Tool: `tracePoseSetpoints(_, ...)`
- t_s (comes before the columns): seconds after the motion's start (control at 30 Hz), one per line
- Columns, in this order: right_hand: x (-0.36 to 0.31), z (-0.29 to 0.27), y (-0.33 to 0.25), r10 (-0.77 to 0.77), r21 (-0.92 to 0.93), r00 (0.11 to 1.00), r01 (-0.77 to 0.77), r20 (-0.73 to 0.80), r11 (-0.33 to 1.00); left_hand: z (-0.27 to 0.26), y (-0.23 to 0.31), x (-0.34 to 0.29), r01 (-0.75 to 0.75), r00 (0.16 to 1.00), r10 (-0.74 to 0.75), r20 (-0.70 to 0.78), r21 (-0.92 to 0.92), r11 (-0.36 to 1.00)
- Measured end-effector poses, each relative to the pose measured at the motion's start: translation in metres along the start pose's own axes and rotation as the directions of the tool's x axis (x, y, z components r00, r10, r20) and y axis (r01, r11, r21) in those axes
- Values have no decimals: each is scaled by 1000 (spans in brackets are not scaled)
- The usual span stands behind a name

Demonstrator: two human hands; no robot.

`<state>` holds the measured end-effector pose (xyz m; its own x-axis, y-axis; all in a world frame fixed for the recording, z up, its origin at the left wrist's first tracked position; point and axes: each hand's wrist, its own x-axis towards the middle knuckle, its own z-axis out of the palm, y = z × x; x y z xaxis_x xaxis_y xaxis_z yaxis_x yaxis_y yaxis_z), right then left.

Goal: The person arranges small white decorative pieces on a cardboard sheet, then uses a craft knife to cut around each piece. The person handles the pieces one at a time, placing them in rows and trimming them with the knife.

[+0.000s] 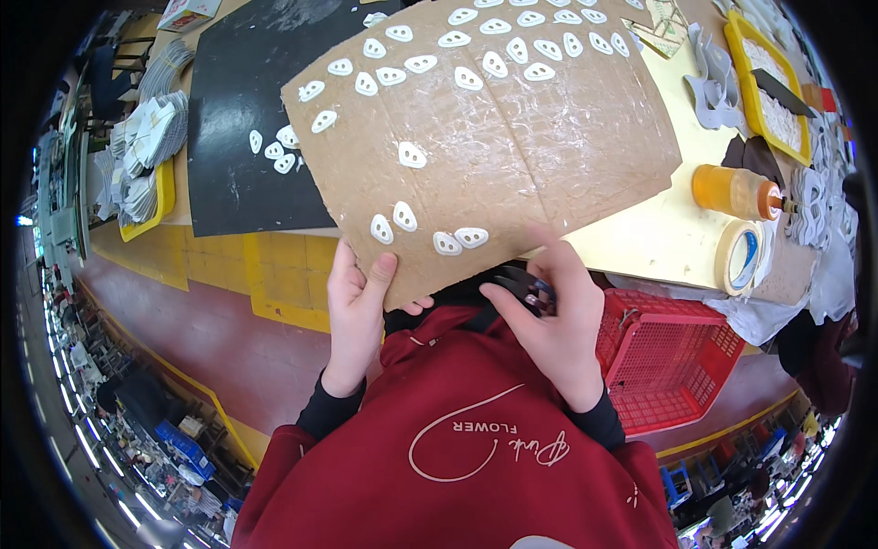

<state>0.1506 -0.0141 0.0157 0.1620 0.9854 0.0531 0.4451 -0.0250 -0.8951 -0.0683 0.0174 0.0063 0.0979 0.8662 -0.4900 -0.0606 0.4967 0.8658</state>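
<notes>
A brown cardboard sheet (pixel 585 128) with a shiny, streaked surface is held tilted over the table's near edge. My left hand (pixel 361 291) grips its near left corner, thumb on top and fingers underneath. Many small white rounded-triangle pieces (pixel 412 155), each with two holes, lie on the sheet, densest toward its far side. Several sit near my left thumb. My right hand (pixel 565 306) is by the sheet's near edge, thumb and forefinger apart, with a blurred fingertip at the sheet. Nothing shows between them; its other fingers are partly hidden.
A black board (pixel 247 87) with several white pieces lies left. On the right are an orange-liquid bottle (pixel 732 192), a tape roll (pixel 737 256) and a yellow tray (pixel 764 82). A red basket (pixel 672 361) stands below the table. Stacked white parts (pixel 151 133) fill another tray at left.
</notes>
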Motion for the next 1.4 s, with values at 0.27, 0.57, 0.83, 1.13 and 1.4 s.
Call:
tracePoseSetpoints(0.27,28,-16,-12,-86,-89,981,102,175,991,-1,-1,-4,29,995,-9,101,-192,981)
tracePoseSetpoints(0.57,33,-22,-9,-216,-353,964,259,156,899,6,-8,6,12,957,40,287,-177,984)
tracePoseSetpoints(0.83,40,-36,-1,-348,-400,888,448,300,799,0,3,14,-13,873,50,485,-79,997)
tracePoseSetpoints(1.13,40,-26,15,-354,-315,917,397,186,862,5,5,15,255,861,-85,501,-280,926)
tracePoseSetpoints(1.4,44,-22,25,-48,-40,997,46,-61,998,-8,-1,16,170,925,-170,340,31,985)
